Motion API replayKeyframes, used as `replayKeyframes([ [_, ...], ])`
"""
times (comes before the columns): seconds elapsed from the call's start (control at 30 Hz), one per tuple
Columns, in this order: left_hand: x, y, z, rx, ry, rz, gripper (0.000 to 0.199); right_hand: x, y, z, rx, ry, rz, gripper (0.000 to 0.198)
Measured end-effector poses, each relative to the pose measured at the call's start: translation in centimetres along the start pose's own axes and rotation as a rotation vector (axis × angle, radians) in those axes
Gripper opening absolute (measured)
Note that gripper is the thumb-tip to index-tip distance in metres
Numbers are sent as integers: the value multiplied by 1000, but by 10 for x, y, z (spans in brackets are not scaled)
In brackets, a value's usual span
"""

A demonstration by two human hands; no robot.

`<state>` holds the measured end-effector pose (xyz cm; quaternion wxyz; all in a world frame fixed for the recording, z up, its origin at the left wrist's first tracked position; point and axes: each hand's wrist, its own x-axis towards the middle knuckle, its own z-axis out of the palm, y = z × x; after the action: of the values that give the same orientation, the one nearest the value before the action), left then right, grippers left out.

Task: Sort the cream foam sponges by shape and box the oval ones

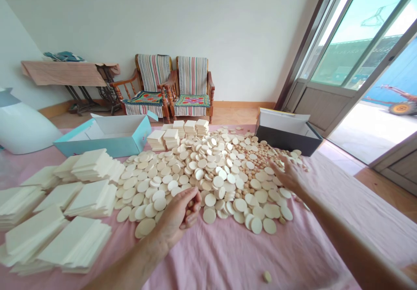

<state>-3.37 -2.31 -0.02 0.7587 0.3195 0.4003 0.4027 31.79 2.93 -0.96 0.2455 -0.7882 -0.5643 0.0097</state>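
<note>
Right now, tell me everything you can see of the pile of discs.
The pile is of thin, round, cream-coloured discs that look like wood. It is highest around the middle and low at the edges, with some discs flat and others tilted or overlapping. It lies on the pink cloth, with small tan pieces mixed in on the right. Whether the right hand touches a disc is unclear.

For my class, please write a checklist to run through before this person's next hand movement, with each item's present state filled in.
1. Left hand contents known: cannot tell; its curled fingers largely hide them.
2. Right hand at the small wooden pieces: ok; contact is unclear.
3. Round discs separate from small pieces: not ok; they mingle.
4. Square sheets stacked: ok.
5. Black box open-topped: ok.
6. Stray piece gathered in: not ok; it lies alone in front.
</note>
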Motion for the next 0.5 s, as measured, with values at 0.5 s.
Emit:
replayKeyframes([
  [0.5,0,1,1,11,-6,-11,33,8,-66,47,87,-90,53,47],
])
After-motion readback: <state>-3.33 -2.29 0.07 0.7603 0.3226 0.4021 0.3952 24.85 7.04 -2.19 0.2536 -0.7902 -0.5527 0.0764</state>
